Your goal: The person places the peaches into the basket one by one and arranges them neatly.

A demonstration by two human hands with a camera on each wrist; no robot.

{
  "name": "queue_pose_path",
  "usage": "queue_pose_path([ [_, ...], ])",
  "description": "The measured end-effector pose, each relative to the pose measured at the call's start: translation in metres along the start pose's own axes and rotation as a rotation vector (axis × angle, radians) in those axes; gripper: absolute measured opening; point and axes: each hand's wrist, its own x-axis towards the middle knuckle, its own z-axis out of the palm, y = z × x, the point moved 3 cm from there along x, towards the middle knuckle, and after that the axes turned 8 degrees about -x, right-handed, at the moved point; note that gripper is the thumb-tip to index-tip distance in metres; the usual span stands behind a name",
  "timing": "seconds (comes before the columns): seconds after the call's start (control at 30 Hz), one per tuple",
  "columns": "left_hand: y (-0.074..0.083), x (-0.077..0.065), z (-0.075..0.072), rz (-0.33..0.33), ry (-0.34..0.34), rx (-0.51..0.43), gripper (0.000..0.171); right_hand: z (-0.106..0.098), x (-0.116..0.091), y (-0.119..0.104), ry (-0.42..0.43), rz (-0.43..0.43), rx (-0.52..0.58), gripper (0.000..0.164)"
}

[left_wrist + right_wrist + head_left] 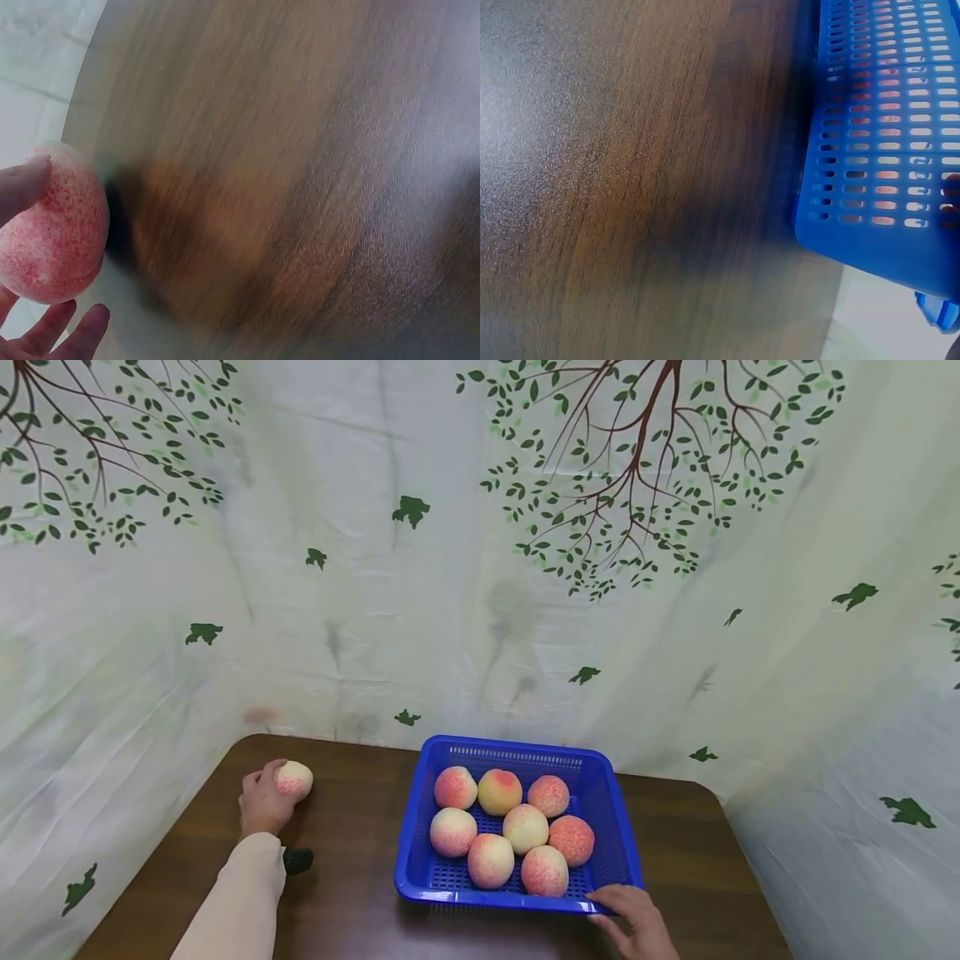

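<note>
At the far left of the table, my left hand (264, 802) grips a pale peach (294, 778) with a pink blush. In the left wrist view the thumb lies on top of that peach (60, 232), and other fingers curl at its lower side. My right hand (636, 920) holds the front right corner of a blue plastic basket (517, 742), fingers over the rim and thumb below it. Several peaches (525, 829), from cream to deep pink, lie in the basket. The right wrist view shows the basket's slotted side wall (870, 161) close up.
The brown wooden table (352, 860) has rounded far corners. A whitish cloth (450, 635) printed with branches and leaves hangs behind it and at both sides. A black object (297, 860) shows beside the left sleeve (240, 893).
</note>
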Motion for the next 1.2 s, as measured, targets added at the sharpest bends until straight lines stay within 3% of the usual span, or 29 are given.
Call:
queue_pose_path([
  [0.33,-0.009,-0.005,0.001,-0.058,0.063,-0.084,0.076,-0.002,0.000,-0.001,-0.007,0.009,0.012,0.029],
  [0.63,-0.013,-0.008,-0.002,0.033,0.049,-0.025,0.077,0.000,0.000,0.002,0.006,-0.010,0.027,0.024],
  [0.73,-0.019,-0.012,-0.004,0.030,0.039,-0.030,0.079,0.002,-0.001,0.002,0.018,-0.032,0.041,0.025],
  [0.87,-0.026,-0.020,-0.009,-0.026,0.056,-0.112,0.082,0.002,-0.001,0.001,0.028,-0.034,0.043,0.025],
  [1.03,-0.029,-0.035,-0.016,-0.093,0.086,-0.301,0.089,0.000,0.000,-0.002,0.021,-0.015,0.026,0.029],
  [1.2,-0.023,-0.047,-0.021,-0.105,0.093,-0.412,0.090,-0.001,0.002,-0.004,0.011,0.000,0.009,0.036],
])
